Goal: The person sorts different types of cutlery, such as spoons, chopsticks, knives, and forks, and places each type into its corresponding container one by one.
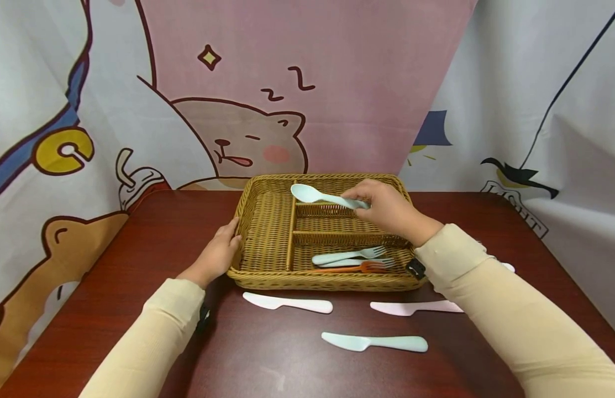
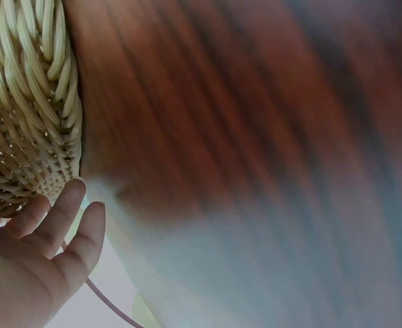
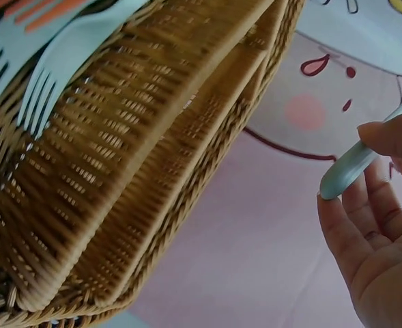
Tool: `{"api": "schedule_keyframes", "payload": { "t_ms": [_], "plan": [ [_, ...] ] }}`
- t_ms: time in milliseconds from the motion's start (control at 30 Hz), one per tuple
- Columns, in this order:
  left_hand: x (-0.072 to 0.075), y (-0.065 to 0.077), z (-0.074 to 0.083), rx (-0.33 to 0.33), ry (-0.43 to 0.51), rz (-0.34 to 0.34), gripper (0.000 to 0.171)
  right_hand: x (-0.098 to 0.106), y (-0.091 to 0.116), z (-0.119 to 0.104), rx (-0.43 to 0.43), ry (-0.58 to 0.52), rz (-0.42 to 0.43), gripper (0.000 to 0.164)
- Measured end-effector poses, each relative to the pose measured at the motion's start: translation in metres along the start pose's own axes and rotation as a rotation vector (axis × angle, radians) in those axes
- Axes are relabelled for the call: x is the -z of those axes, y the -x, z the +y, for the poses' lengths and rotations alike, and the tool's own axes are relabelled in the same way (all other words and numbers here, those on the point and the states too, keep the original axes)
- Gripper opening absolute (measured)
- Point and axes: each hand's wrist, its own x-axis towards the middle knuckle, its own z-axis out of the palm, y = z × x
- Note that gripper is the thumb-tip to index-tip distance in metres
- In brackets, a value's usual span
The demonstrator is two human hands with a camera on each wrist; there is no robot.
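Head view. The spoon (image 1: 307, 193), pale blue, is raised above the right-hand part of the basket (image 1: 327, 281), its bowl pointing left. The right grip (image 1: 384, 207) is closed about its handle, thumb and fingers pinching it. The left grip (image 1: 215, 254), relaxed and holding nothing, rests against the basket's left side. Dividers mark off one long compartment at left and three at right; in the nearest of these lie two pale blue forks (image 1: 332, 257) and an orange fork (image 1: 372, 267), tines to the right. On the counter (image 1: 267, 365), in front of the basket, lie a white knife (image 1: 287, 303), a pink knife (image 1: 411, 307) partly behind the right sleeve (image 1: 496, 298), and, nearest the viewer, a blue knife (image 1: 374, 341). A printed curtain (image 1: 362, 83) hangs behind.

Left wrist view. The fingers are spread and only slightly bent, their tips at the wicker wall; the counter appears blurred alongside.

Right wrist view. The spoon's handle is pinched between thumb and fingers, clear of the basket. Fork tines show at upper left.
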Motion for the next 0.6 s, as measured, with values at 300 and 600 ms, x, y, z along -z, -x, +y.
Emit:
{"api": "schedule_keyframes", "payload": {
  "t_ms": [300, 600],
  "plan": [
    [0.0, 0.001, 0.001, 0.006, 0.003, -0.012, 0.057, 0.002, -0.016, 0.017, -0.059, 0.046, -0.004, 0.039],
    [0.001, 0.001, 0.0, -0.001, -0.006, -0.001, 0.057, -0.002, -0.029, 0.035, -0.105, 0.083, -0.009, 0.038]
  ]
}}
